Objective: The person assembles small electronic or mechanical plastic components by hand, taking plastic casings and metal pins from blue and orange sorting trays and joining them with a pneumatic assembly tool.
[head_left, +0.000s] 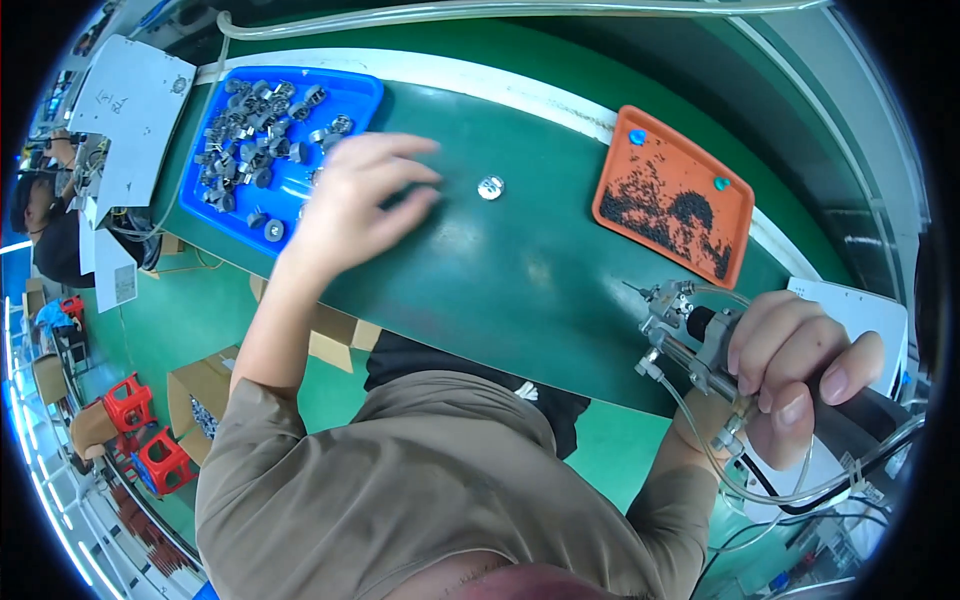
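Observation:
My left hand (365,195) is above the green table beside the right edge of a blue tray (368,92). Its fingers are spread and slightly blurred, and nothing shows between them. Inside the tray lie many small grey round parts with metal pieces (262,140). A single small silvery round part (490,187) sits on the table to the right of my left fingertips. At the right, my right hand (805,365) is closed around a pneumatic hand tool (685,345) with metal fittings and clear hoses. The tool's thin tip points left over the table.
An orange tray (745,205) of tiny black pieces, with two small blue-green items, stands at the back right. A clear hose (520,10) crosses overhead at the far side. Cardboard boxes (195,400) and red stools (128,403) are on the floor at left; another person sits beyond.

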Motion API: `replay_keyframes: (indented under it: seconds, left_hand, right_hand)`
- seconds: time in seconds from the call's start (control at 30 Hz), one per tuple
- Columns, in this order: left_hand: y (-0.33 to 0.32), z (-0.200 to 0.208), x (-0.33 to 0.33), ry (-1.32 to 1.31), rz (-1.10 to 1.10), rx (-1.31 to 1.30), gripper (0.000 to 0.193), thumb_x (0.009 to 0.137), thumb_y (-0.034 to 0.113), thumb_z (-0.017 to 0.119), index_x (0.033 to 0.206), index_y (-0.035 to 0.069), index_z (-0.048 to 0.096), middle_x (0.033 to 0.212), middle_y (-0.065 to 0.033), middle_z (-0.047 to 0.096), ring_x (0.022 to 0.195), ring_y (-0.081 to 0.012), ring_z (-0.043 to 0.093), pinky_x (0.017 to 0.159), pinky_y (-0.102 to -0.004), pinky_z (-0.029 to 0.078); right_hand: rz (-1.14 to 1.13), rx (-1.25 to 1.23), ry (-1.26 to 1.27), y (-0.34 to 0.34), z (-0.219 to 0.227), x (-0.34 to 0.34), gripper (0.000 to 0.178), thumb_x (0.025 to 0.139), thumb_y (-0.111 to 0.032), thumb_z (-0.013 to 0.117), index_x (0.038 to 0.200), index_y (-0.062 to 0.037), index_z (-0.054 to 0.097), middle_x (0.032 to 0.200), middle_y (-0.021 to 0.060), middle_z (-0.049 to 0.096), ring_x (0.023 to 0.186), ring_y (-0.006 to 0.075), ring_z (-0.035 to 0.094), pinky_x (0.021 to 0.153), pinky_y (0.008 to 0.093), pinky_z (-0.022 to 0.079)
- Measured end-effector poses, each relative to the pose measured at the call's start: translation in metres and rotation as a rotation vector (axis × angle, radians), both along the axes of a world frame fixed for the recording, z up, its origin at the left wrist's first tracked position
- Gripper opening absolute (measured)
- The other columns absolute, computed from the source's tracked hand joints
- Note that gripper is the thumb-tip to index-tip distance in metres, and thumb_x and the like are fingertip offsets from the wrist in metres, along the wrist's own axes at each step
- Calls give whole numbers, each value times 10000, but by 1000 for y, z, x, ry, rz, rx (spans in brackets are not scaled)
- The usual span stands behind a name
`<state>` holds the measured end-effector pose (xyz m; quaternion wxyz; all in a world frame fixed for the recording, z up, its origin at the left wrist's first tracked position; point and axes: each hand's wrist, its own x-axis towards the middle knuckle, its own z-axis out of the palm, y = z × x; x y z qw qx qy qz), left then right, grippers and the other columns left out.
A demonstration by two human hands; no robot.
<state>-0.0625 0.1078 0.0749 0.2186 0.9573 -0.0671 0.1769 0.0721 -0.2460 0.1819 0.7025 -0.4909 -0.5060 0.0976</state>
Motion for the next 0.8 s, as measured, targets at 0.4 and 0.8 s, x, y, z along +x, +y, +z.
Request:
replay_keyframes:
  seconds: [0.4,0.8]
  left_hand:
    - [-60,-33,61,143,-276,-108,189,770,111,835,902,38,720,967,-89,745,913,-303,698,824,-391,561]
    - [-102,-64,61,-33,-505,-191,149,761,144,812,896,100,767,1051,-7,731,922,-214,663,804,-359,519]
  right_hand:
    - [-58,-80,22,-4,3,-2,261,939,-107,675,1121,-160,496,664,-20,516,559,137,516,571,307,428]
    - [113,-173,-35,-2,-7,14,269,972,-128,662,1163,-177,477,717,-19,562,600,140,563,584,304,472]
